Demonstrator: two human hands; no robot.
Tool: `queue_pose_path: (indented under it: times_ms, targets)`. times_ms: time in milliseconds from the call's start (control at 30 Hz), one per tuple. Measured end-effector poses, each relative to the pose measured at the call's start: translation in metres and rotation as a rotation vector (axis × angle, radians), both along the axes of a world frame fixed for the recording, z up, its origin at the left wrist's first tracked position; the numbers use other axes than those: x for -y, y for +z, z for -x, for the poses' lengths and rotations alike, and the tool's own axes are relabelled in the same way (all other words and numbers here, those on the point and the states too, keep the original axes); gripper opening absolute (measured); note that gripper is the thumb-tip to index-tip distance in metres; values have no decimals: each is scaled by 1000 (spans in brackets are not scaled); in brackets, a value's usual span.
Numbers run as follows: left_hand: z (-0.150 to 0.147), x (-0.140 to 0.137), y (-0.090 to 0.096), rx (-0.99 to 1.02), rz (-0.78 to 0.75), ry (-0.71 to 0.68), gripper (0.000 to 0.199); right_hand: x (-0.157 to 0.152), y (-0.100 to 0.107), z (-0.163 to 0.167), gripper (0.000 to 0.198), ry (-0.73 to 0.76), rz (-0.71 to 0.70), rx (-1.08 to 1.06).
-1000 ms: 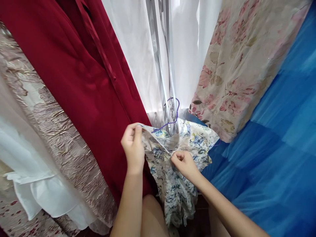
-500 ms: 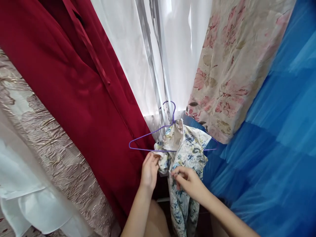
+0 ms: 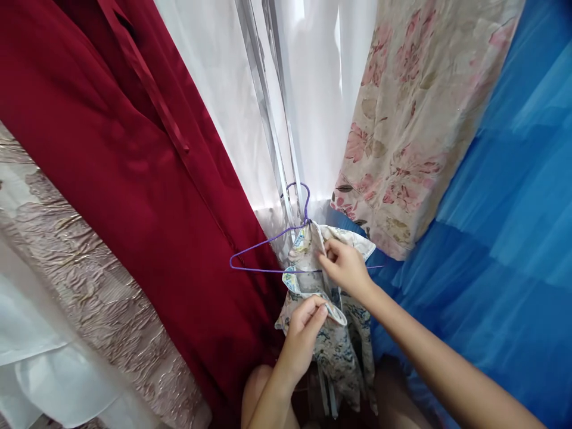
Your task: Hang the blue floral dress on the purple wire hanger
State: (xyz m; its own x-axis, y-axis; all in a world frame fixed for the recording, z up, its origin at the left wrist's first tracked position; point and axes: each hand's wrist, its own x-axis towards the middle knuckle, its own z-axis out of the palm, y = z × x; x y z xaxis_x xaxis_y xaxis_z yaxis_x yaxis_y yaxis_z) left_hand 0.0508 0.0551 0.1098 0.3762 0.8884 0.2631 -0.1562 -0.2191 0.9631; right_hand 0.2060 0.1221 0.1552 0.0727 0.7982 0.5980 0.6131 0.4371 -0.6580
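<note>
A floral garment (image 3: pixel 339 339) in white, blue and yellow hangs partly on a purple hanger (image 3: pixel 257 245). Its right shoulder lies over the hanger's right arm, while the hanger's left arm is bare. My left hand (image 3: pixel 304 333) pinches the garment's pale-trimmed edge below the hanger and holds the neck opening apart. Higher up, my right hand (image 3: pixel 344 262) is closed on the other edge near the hanger's neck, hiding part of the right shoulder. The hanger's hook loops round pale ribbons (image 3: pixel 286 137).
A dark red satin garment (image 3: pixel 147 196) hangs at left, beside textured pink-gold fabric (image 3: pixel 111 298) and white ruffles (image 3: pixel 53 381). Behind is white fabric (image 3: pixel 214 89). Beige floral cloth (image 3: pixel 402 143) and layered blue tulle (image 3: pixel 482 238) hang at right. My knees show below.
My left hand has moved down and right, drawing the garment's edge open. My right hand has risen to the edge near the hanger's neck. The garment's left shoulder now droops below the hanger.
</note>
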Motion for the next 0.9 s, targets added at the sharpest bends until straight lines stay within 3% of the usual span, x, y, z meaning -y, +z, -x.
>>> queue_pose_path:
  times_ms: [133, 267, 367, 467, 600, 667, 767, 833, 900]
  targets:
    - [10, 10, 7, 6, 34, 39, 27, -9, 14, -30, 27, -109, -56, -177]
    - [25, 8, 9, 16, 26, 63, 27, -25, 22, -84, 40, -170, 88, -240]
    - [28, 9, 10, 14, 35, 57, 28, -28, 5, -118, 43, -216, 145, -226]
    - [24, 13, 9, 11, 54, 107, 28, -17, -36, -133, 40, -214, 230, -199]
    - [17, 16, 8, -21, -9, 234, 28, 10, -103, -132, 35, -162, 376, -183]
    - [14, 17, 8, -39, -47, 270, 27, 22, -122, -127, 24, -92, 450, -172]
    - [7, 23, 10, -85, -50, 259, 28, 43, -119, -108, 49, -3, 586, -97]
    - [-1, 31, 11, -149, -38, 247, 30, 58, -101, -85, 48, 106, 670, -68]
    - [-13, 44, 9, -213, -39, 210, 31, 73, -82, -57, 46, 363, 838, -154]
